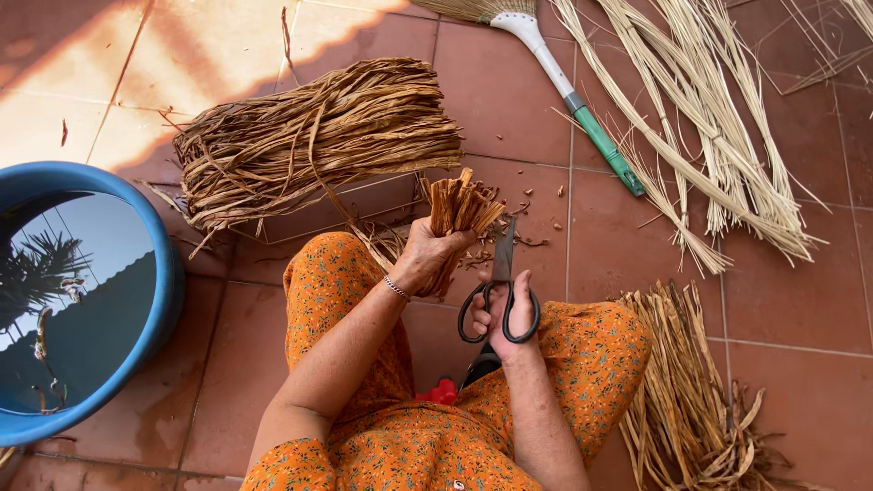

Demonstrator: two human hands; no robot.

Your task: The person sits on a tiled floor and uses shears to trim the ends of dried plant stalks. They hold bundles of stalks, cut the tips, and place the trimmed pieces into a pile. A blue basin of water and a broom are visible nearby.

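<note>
Left hand: the left hand (426,257) was seen closed round a short bunch of brown dried leaf strips (455,218), held upright above the knee, with the cut ends fanned at the top.
Wrist: a thin silver bracelet (396,288) was noted on the left wrist.
Right hand: the right hand (509,314) was found gripping a pair of black-handled steel scissors (500,291), with fingers passed through both loops.
Scissors: the blades were pointed up and away from the person, just beside the held bunch; they appeared nearly closed, and contact with the strips could not be confirmed.
Position of bunch: it was held over the red tiled floor (509,100), between the person's knees and a large tied bundle of brown dried strips (314,141).
Large bundle: it was laid flat on the floor ahead of the left knee, with loose ends spread at its left.
Offcuts: small brown trimmings (527,238) were scattered on the tiles near the scissor tips.
Right side: a second heap of brown strips (687,391) was recorded beside the right knee.
Upper right: pale straw-coloured stalks (709,118) were spread across the floor, with a broom on a white and green handle (573,95) lying next to them.
Left edge: a round blue plastic basin of water (168,273) was standing on the floor, well apart from both hands.
Clothing: orange patterned fabric (364,364) was observed over both legs.
</note>
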